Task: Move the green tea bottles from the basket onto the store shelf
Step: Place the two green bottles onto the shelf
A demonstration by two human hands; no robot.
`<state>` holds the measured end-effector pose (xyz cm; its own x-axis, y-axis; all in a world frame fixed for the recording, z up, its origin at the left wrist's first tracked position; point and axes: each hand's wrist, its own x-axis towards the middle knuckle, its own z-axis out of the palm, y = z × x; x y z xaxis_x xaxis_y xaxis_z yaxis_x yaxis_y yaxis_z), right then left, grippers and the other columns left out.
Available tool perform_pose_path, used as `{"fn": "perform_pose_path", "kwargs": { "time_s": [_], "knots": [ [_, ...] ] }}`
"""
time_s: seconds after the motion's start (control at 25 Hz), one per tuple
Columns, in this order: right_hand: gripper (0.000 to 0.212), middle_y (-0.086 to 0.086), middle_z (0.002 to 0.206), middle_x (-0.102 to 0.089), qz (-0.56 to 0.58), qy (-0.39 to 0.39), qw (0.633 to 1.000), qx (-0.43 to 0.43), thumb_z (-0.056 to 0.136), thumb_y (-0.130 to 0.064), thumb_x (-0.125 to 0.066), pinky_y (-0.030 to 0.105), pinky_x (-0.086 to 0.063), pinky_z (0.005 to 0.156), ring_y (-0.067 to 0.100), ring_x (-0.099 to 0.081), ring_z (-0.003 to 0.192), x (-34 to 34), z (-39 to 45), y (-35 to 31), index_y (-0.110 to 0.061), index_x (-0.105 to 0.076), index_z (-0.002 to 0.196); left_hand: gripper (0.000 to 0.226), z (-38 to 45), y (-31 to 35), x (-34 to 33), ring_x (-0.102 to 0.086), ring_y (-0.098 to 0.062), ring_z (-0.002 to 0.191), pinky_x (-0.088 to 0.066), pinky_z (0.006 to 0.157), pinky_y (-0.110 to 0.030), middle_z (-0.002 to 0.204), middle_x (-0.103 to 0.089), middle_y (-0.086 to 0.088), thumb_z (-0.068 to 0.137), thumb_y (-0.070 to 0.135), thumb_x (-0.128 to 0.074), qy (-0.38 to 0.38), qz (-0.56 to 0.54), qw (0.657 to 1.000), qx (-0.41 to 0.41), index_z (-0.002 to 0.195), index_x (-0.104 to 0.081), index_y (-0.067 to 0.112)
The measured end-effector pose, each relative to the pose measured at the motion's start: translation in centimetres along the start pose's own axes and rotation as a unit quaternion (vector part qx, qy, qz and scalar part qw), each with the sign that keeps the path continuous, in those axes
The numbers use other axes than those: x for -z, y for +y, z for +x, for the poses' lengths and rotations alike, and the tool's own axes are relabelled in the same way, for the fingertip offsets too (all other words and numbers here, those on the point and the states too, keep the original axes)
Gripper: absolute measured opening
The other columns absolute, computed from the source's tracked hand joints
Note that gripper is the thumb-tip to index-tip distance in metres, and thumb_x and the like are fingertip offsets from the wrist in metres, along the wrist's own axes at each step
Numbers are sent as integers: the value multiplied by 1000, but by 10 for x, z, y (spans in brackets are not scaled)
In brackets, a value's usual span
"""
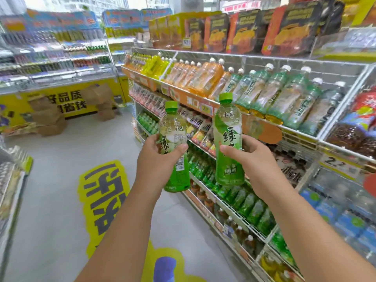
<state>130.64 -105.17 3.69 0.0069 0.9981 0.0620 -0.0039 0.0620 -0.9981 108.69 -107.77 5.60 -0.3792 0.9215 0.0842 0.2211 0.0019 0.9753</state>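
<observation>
Left hand (157, 159) grips one green tea bottle (174, 147) at mid-body; right hand (249, 157) grips a second bottle (227, 139) likewise. Both are held upright, caps up, probably for direct seating on the store shelf (301, 132) just beyond the right hand. Basket not in view

Green-capped, green-labelled bottles (175, 147); floor sticker (105, 192) yellow, seemingly black-lettered.

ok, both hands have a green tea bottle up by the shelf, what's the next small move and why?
Probably carry the right hand and its bottle forward and down to the lower shelf row of matching green bottles. Each hand grips one upright bottle in mid-air, neither shelved yet, and the right one is nearer the rack. The left hand can hold its bottle and follow.
</observation>
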Motion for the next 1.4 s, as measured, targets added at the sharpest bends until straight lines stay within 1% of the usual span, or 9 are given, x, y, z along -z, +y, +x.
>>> {"fn": "perform_pose_path", "kwargs": {
  "time_s": [0.12, 0.28, 0.4, 0.64, 0.84, 1.0, 1.12, 1.28, 1.4],
  "knots": [
    [102, -8, 136, -69, -3, 11, 1000, -5, 47, -72, -94, 56, -54, 103, 21, -69, 122, -11, 31, 6, -35, -64, 138, 113, 38, -7, -6, -57, -19, 132, -51, 103, -53, 147, -57, 2, 49, 70, -83, -10, -11, 1000, 2, 147, -43, 31],
    [115, -13, 144, -63, -14, 53, 998, -9, 41, -78, -91, 55, -51, 108, 19, -61, 131, -34, 74, 20, -38, -58, 143, 120, 102, -19, -14, -52, -20, 137, -49, 104, -56, 154, -49, 1, 47, 73, -86, -49, -20, 999, 2, 150, -39, 33],
    [118, -12, 145, -63, -15, 101, 995, -12, 39, -80, -90, 56, -51, 108, 21, -61, 131, -60, 100, 30, -37, -58, 144, 106, 155, -31, -16, -42, -21, 144, -46, 106, -59, 160, -40, -3, 67, 59, -87, -97, -12, 995, -10, 155, -34, 30],
    [123, -12, 149, -59, -38, 198, 979, -27, 38, -85, -84, 54, -47, 112, 18, -58, 135, -118, 137, 41, -37, -54, 147, 101, 258, -45, -16, -36, -21, 147, -39, 114, -49, 163, -34, -3, 76, 54, -84, -213, 14, 976, -40, 158, -30, 30],
    [121, -13, 147, -60, -25, 274, 960, -46, 35, -85, -86, 55, -49, 110, 19, -59, 134, -127, 156, 47, -41, -56, 144, 90, 294, -44, -31, -42, -15, 137, -41, 108, -44, 158, -41, -1, 79, 50, -83, -286, 15, 957, -52, 154, -37, 30],
    [118, -14, 145, -62, -17, 296, 954, -50, 37, -81, -90, 54, -48, 111, 18, -59, 134, -107, 169, 56, -40, -57, 143, 90, 303, -53, -58, -42, -18, 139, -44, 109, -49, 159, -40, -1, 79, 52, -82, -318, 10, 948, -29, 153, -36, 32],
    [125, -14, 152, -56, -5, 285, 957, -58, 41, -76, -92, 52, -43, 116, 15, -53, 139, -92, 175, 68, -34, -51, 152, 85, 303, -67, -80, -46, -12, 119, -48, 105, -48, 154, -44, -2, 80, 50, -82, -310, 22, 950, -9, 151, -39, 32],
    [101, -9, 163, -41, 25, 285, 954, -91, 75, -43, -91, 46, -35, 121, 16, -41, 148, -78, 180, 108, -27, -39, 159, 89, 305, -103, -112, -42, -18, 143, -43, 110, -44, 160, -39, -5, 79, 48, -84, -316, 42, 948, 21, 153, -37, 31],
    [101, -8, 163, -41, 37, 305, 944, -120, 72, -47, -92, 45, -36, 121, 15, -42, 147, -77, 181, 147, -30, -41, 158, 90, 308, -137, -135, -41, -13, 143, -40, 111, -38, 159, -42, -6, 78, 41, -86, -340, 37, 939, 40, 153, -39, 27]
  ]
}}
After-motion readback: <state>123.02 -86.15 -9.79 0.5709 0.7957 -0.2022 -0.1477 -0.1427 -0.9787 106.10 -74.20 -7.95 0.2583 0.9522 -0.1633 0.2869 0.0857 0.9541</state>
